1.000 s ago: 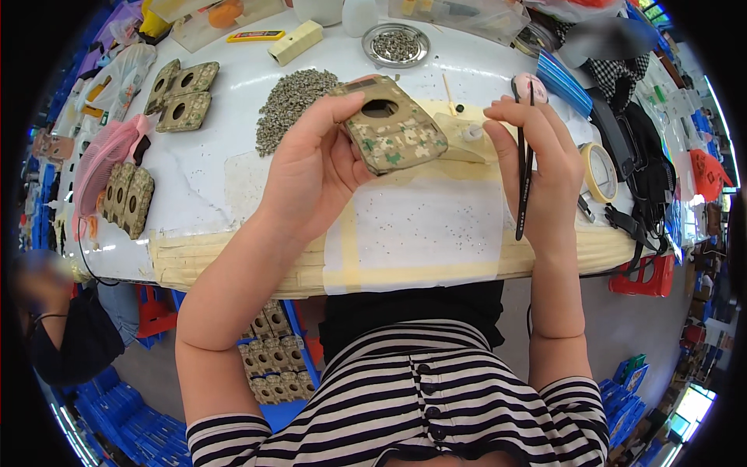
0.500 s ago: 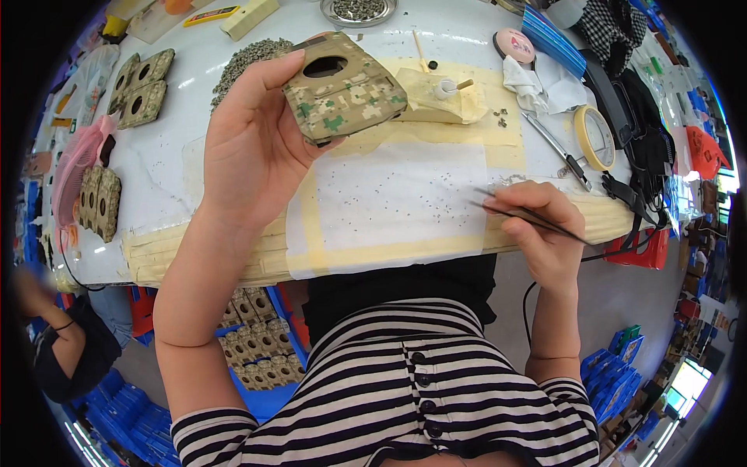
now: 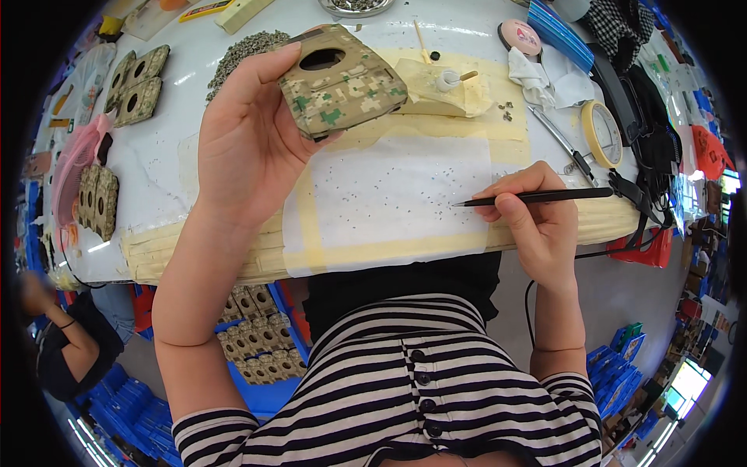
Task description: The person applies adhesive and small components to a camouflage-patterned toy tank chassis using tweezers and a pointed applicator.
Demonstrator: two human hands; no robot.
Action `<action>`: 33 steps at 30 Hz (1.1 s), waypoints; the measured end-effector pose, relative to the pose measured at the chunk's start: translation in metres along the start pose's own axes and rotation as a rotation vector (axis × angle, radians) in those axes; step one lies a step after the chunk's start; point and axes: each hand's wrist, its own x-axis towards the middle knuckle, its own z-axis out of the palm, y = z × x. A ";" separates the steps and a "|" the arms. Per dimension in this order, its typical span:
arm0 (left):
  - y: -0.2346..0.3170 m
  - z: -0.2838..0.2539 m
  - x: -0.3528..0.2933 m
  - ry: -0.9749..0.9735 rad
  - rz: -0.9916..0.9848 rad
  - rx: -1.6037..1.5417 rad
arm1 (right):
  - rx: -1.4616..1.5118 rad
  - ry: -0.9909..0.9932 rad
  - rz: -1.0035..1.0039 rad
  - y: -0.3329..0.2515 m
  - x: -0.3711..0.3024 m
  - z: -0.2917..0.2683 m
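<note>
My left hand [image 3: 247, 148] grips a camouflage-patterned plastic casing [image 3: 350, 97] with an oval hole, tilted above the far part of a white sheet [image 3: 342, 229]. Thumb and fingers hold it by its left side. In my right hand [image 3: 537, 222] are black tweezers [image 3: 564, 194], lying nearly level between thumb and fingers. Their thin tips point left, just over the many tiny dark specks [image 3: 420, 191] scattered across the sheet. Whether the tips pinch a speck is too small to tell. Beyond the casing stands a taped block [image 3: 436, 97] with a small white cup [image 3: 449, 79].
Small grey parts [image 3: 241, 58] lie heaped behind my left hand, more in a metal dish [image 3: 354, 6]. Finished-looking camouflage casings [image 3: 97, 202] lie at left. Tape roll [image 3: 601, 134] and utility knife [image 3: 560, 138] are at right. A blue crate [image 3: 292, 327] of casings stands below; another person's arm [image 3: 74, 335] shows at left.
The tweezers have swung from slanting down to the right to nearly level, their tips shifting left and slightly down toward the specks. The casing has tilted slightly in my left hand.
</note>
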 end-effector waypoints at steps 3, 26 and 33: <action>0.000 -0.002 0.000 -0.008 0.012 0.000 | -0.005 0.003 -0.004 0.001 0.000 0.000; -0.001 -0.002 0.001 -0.018 -0.003 0.051 | 0.055 0.009 -0.016 -0.001 0.001 -0.003; -0.001 0.000 0.001 0.013 -0.005 0.088 | 0.032 0.005 -0.266 -0.035 0.023 -0.008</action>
